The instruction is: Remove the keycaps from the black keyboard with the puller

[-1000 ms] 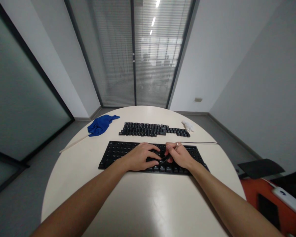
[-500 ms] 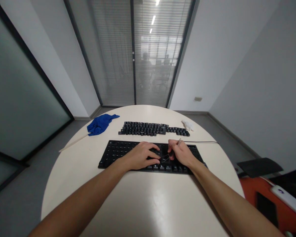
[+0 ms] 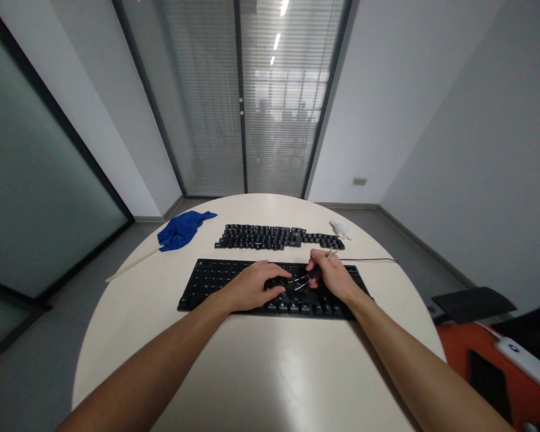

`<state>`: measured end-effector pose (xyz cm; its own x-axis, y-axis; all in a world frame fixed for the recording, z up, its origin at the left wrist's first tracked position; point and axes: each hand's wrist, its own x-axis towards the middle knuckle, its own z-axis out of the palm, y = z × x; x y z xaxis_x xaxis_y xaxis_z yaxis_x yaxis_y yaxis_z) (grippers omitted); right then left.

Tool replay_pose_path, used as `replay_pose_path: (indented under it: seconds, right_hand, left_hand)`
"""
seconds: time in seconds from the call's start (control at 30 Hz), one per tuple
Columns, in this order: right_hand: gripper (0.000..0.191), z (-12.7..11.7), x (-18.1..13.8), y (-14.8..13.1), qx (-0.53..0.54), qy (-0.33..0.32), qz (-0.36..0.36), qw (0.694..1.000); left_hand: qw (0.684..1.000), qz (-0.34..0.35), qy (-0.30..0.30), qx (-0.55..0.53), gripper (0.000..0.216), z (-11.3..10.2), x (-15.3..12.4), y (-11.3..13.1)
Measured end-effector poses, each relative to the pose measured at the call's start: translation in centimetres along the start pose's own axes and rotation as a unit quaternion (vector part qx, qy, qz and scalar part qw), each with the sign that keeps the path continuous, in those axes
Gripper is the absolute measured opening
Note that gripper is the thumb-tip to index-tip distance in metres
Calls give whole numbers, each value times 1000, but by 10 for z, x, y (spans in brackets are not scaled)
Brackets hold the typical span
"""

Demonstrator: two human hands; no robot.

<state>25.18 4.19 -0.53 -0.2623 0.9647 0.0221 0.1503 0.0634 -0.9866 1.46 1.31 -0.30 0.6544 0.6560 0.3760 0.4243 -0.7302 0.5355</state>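
Note:
A black keyboard (image 3: 203, 285) lies across the table, most of its key positions bare, with a row of keycaps still in place along its near edge. My left hand (image 3: 254, 286) rests over its middle, fingers apart and pointing right, holding nothing that shows. In my right hand (image 3: 332, 275), closed over the right part of the keyboard, is a wire keycap puller (image 3: 300, 283). Its two thin metal wires point left toward my left fingertips. Beyond the keyboard, loose black keycaps (image 3: 256, 236) are laid out in rows. My fingers partly hide the keys under them.
A blue cloth (image 3: 181, 230) with a pale stick (image 3: 132, 266) lies at the table's left. Crumpled white tissue (image 3: 341, 229) sits at the far right, near the black cable (image 3: 369, 260). Beside the round table (image 3: 252, 372), a power strip (image 3: 527, 362) and dark phone (image 3: 489, 381) rest on an orange surface.
My right hand has tilted, and the puller's wires now show more plainly and wider apart. My left fingers have drawn back slightly to the left. The view has shifted a little.

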Motion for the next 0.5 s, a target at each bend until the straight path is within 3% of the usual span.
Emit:
replay_pose_path:
  seconds: [0.27,0.5]
  right_hand:
    - [53,5,-2,-7,-18,-53,-8,998]
    - [42,6,-4,-13,-18,-104,-28,994]
  left_hand:
    - [1000,24,8,1,23,-5,1,5]
    - [1000,22,15,1,17,-3,1,2]
